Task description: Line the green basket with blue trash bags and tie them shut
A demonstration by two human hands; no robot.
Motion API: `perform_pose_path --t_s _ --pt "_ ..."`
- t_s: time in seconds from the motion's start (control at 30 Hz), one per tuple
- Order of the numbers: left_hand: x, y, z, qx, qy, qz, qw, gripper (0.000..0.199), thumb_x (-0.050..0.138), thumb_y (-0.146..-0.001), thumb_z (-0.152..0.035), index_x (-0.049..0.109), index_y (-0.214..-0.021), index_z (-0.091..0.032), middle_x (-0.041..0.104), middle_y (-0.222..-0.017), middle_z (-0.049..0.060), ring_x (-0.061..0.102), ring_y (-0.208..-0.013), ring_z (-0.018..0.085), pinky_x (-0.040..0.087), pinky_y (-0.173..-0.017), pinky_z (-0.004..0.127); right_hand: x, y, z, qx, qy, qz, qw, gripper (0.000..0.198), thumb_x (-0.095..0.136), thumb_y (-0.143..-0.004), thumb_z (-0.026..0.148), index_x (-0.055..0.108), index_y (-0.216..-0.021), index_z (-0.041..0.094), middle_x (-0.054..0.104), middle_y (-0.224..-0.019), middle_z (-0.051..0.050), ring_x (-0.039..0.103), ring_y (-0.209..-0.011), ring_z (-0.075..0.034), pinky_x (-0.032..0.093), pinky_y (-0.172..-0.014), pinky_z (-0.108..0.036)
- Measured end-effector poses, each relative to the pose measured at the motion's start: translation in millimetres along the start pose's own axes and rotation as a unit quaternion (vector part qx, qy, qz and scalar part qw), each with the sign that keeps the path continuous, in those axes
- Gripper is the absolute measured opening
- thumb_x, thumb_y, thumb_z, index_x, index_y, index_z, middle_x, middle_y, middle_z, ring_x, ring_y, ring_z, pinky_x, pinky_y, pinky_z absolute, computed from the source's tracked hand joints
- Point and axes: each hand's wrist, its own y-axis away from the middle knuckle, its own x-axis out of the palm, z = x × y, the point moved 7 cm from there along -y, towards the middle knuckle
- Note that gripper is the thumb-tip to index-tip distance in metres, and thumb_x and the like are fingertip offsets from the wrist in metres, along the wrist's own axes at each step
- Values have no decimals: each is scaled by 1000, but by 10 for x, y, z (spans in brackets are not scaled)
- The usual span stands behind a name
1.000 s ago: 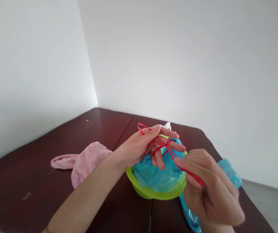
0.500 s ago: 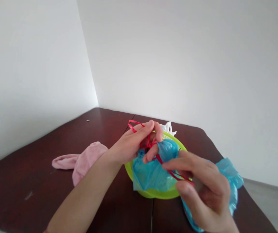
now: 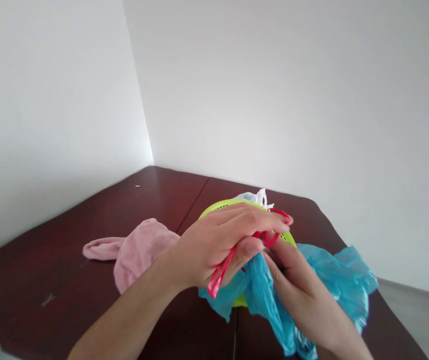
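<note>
Two white walls, L wall (image 3: 49, 100) and back wall (image 3: 274, 100), meet in a corner behind a dk reddish-brown table (image 3: 87, 215), approx. centre of view, w/ seams across its top. Lt grey floor (image 3: 409, 300) shows past the table's R edge. Blue plastic (image 3: 269, 300) hangs bunched from btwn the hands, in front of the basket, lower end near the table's front; more blue plastic lies crumpled to the R, beyond the R wrist; can't tell if both are 1 pc. Lime-green basket (image 3: 214, 205), perforated, sits on table behind the hands, mostly hidden; rim visible at top & R, plus a bit below. Pink cloth (image 3: 139, 255) lies on table L of basket, rumpled, w/ a narrow folded end pointing L; L forearm covers part of it. L hand (image 3: 231, 232), palm down, fingers bent, grips red ribbon; R hand (image 3: 297, 280), just beside & below it, has thumb & fingers closed on the gathered blue plastic. White plastic (image 3: 262, 197) pokes up behind the basket rim. Red ribbon (image 3: 220, 277) runs thru L fingers: 1 loop hangs below, the rest crosses nr both hands' fingertips. Pale mark (image 3: 48, 299) on table, front L; tiny white scrap (image 3: 137, 186) nr far L edge.
</note>
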Motion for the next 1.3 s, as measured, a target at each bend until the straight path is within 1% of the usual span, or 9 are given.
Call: perform_pose_path --t_s 0.27,0.47,0.57,0.67,0.83,1.0,1.13,1.2,1.3 --pt "130 -123 -119 -4 106 126 986 54 42 -132 -50 68 -174 -28 67 -181 12 60 -173 31 42 -149 54 -322 208 -104 -90 -44 -181 978 22 89 -110 50 89 -130 41 92 -121 -4 89 -110 -31 77 -90 -47" --pt "85 -47 -17 -38 63 85 994 64 35 -130 -64 80 -162 -33 78 -167 12 56 -176 33 48 -145 59 -305 27 -51 -42 -230 -140 962 33 79 -115 51 78 -91 28 64 -70 1 63 -60 -18 57 -56 -31" --pt "11 15 36 3 70 4 998 77 31 -128 -71 93 -121 -27 90 -143 13 77 -154 35 58 -135 57 -461 -74 -3 -33 -258 -215 941 40 71 -118 52 63 -87 28 38 -69 5 39 -56 -15 42 -51 -28" --pt "-24 50 83 23 112 -55 992 73 35 -130 -66 79 -87 -26 94 -99 10 89 -107 29 69 -111 48 -600 -114 -25 -42 -258 -270 927 40 68 -119 50 55 -87 28 23 -76 7 24 -59 -15 36 -52 -27" --pt "-39 41 249 -126 112 -55 984 66 38 -132 -60 72 -88 -24 61 -59 0 63 -63 20 59 -78 36 -632 -134 -73 -48 -256 -255 931 42 66 -121 55 56 -91 28 26 -75 9 16 -54 -13 31 -49 -28" --pt "45 87 443 -288 -83 126 946 36 59 -125 -52 76 -147 -29 85 -105 4 78 -91 26 56 -86 35 -633 -59 -60 -55 -257 -275 925 42 68 -121 49 62 -86 26 40 -70 7 29 -48 -10 29 -47 -27" --pt "193 81 556 -269 -217 245 906 9 71 -110 -31 79 -108 -27 84 -98 6 80 -96 32 55 -85 38 -553 46 48 -54 -51 -261 962 35 66 -123 46 75 -96 26 66 -78 0 61 -65 -17 50 -59 -30" --pt "204 49 572 -254 -221 230 913 13 67 -108 -24 76 -98 -25 86 -103 7 81 -98 32 55 -86 39 -492 69 107 -40 121 -239 963 25 76 -117 50 81 -115 26 80 -97 -7 74 -82 -23 59 -70 -34" --pt "114 -2 486 -222 -171 145 949 17 67 -105 -20 80 -115 -24 89 -125 8 82 -113 32 59 -98 41 -344 0 31 -4 234 -132 963 51 88 -108 47 74 -152 27 88 -119 -11 83 -93 -29 66 -77 -39"
